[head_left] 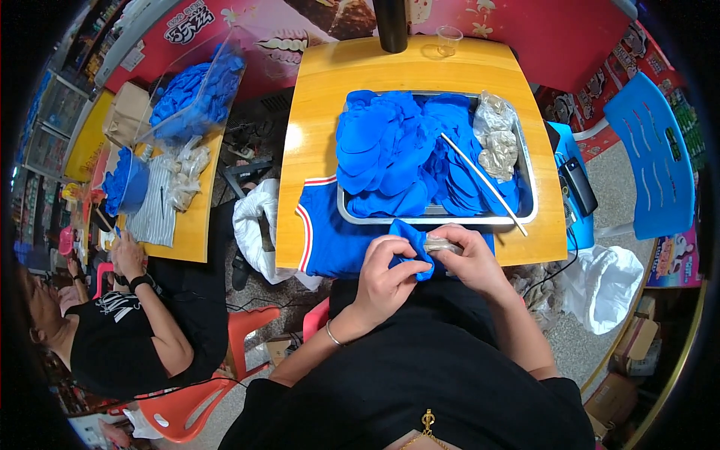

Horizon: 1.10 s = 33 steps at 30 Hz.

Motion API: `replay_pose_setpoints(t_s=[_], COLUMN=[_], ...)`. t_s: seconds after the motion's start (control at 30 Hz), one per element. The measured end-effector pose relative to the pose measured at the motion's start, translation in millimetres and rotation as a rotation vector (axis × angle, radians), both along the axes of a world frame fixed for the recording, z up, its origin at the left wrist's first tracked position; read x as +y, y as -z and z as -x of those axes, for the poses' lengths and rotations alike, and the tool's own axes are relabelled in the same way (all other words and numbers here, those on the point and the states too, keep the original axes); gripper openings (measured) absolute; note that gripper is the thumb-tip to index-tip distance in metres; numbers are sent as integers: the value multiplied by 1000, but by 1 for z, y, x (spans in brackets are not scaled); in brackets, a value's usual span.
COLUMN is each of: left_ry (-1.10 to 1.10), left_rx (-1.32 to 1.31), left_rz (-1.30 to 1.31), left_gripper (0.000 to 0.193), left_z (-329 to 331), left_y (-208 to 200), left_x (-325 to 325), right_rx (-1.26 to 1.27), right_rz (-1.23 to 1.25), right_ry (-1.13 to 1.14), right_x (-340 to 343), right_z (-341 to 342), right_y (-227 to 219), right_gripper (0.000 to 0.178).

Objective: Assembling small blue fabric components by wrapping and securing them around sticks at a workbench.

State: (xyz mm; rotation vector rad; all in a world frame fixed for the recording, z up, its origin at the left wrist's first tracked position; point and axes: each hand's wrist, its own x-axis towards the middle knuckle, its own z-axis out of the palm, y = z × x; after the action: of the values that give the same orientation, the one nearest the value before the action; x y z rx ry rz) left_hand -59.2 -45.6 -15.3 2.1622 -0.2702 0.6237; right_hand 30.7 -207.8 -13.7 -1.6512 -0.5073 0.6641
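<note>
Close to my body at the table's front edge, my left hand (388, 276) pinches a folded blue fabric piece (414, 238). My right hand (471, 262) grips a small crinkled, see-through beige piece (441, 245), perhaps plastic, against the blue fabric; what lies inside the fold is hidden. Just beyond both hands stands a metal tray (442, 220) heaped with rounded blue fabric pieces (386, 142). A thin pale stick (484, 184) leans across its right part. Clear bags with beige contents (496, 139) lie at the tray's right end. Under my hands spreads a blue garment (330, 232) with red-and-white trim.
A clear cup (448, 41) and a dark post (390, 26) are at the yellow table's (315, 75) far side. On the left, a person (131, 330) works at another table holding blue pieces (196, 94). A blue chair (652, 157) and white sack (604, 289) stand right.
</note>
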Motion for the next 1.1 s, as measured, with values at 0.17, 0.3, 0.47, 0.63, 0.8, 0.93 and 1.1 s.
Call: replay_pose_setpoints(t_s=[0.17,0.3,0.47,0.63,0.8,0.93,1.1], left_ry=[15,56,51,59,119,114,115], left_rx=[28,105,189,285,369,329,331], left_rz=[126,137,587,525,729,803,1034], left_gripper=[26,23,25,31,23,21,17], left_z=[2,2,-3,-4,-5,-10,-15], left_y=[6,10,12,16,26,28,35], left_x=[-1,-1,-8,-2,-3,-7,-10], right_rx=[-11,-174,192,97,-47,-553,-679], right_rz=[29,307,137,-9,310,356,338], right_ry=[85,2,-69,-206,-149,-105,-79], right_x=[7,5,-2,-12,-3,-3,0], right_z=[9,7,-2,-5,1,3,-1], right_y=[-1,-8,-14,-19,-50,-51,-56], right_gripper=[18,23,28,38,40,29,15])
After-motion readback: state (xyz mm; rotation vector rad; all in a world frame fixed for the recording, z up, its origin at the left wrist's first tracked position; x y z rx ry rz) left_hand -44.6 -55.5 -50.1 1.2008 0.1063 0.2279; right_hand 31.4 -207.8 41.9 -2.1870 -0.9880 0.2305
